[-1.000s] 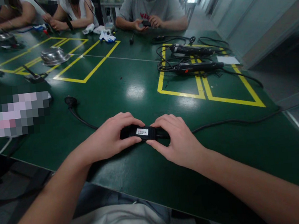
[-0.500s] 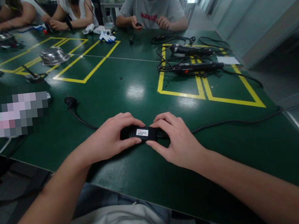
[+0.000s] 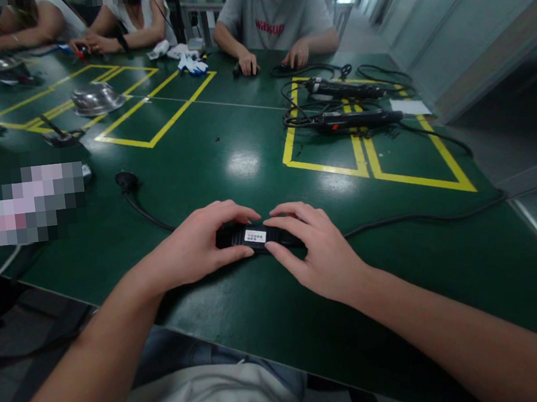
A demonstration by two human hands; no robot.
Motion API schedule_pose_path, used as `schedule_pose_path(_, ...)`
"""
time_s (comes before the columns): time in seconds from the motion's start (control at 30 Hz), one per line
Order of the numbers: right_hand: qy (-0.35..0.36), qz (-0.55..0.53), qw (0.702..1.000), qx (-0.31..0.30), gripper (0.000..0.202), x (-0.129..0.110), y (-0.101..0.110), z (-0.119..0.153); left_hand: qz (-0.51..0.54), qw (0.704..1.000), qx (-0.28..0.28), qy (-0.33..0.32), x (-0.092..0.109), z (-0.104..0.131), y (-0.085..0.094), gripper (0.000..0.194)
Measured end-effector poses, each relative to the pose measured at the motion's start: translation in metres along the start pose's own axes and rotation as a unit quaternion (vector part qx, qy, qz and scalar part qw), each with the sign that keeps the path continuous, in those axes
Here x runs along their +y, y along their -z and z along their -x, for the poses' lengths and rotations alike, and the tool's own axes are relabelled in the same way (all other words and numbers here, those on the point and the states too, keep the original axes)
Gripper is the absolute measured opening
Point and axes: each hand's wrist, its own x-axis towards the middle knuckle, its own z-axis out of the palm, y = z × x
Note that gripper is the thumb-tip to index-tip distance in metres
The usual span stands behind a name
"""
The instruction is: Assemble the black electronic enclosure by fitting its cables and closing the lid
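Note:
A small black inline box (image 3: pixel 255 235) with a white printed label lies on the green table in front of me. It is part of a black power cord (image 3: pixel 395 221). My left hand (image 3: pixel 201 243) curves round its left end, thumb along the near edge and fingers over the far edge. Around the right end is my right hand (image 3: pixel 321 246), its thumb tip beside the label and its fingertips at the far edge. My palms hide parts of the cord. Beyond my left hand, the cord ends in a black plug (image 3: pixel 127 180) resting on the table.
Yellow tape squares (image 3: pixel 327 169) mark the table. Two black corded tools (image 3: pixel 360 119) lie at the right back. A metal bowl (image 3: pixel 97 99) and white-blue gloves (image 3: pixel 191 64) are farther left. Co-workers sit across; one in a grey shirt (image 3: pixel 273 18) has both hands on the table.
My right thumb has moved up from the box's near edge to beside the label, and my right fingers have shifted slightly. The box stays put. The co-worker opposite has lowered both hands to the table.

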Motion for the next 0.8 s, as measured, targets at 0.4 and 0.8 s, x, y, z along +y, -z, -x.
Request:
schedule_pose_path(0.4, 0.020, -0.006, 1.000, 0.016, 0.024, -0.0005, 0.0017, -0.0002, 0.003, 1.000, 0.000, 0.002, -0.0007, -0.0013, -0.0010, 0.036)
schedule_pose_path(0.8, 0.026, 0.011, 0.999, 0.020, 0.018, -0.0033, 0.0011, -0.0003, 0.010, 1.000, 0.001, 0.002, -0.0012, -0.0018, -0.0008, 0.037)
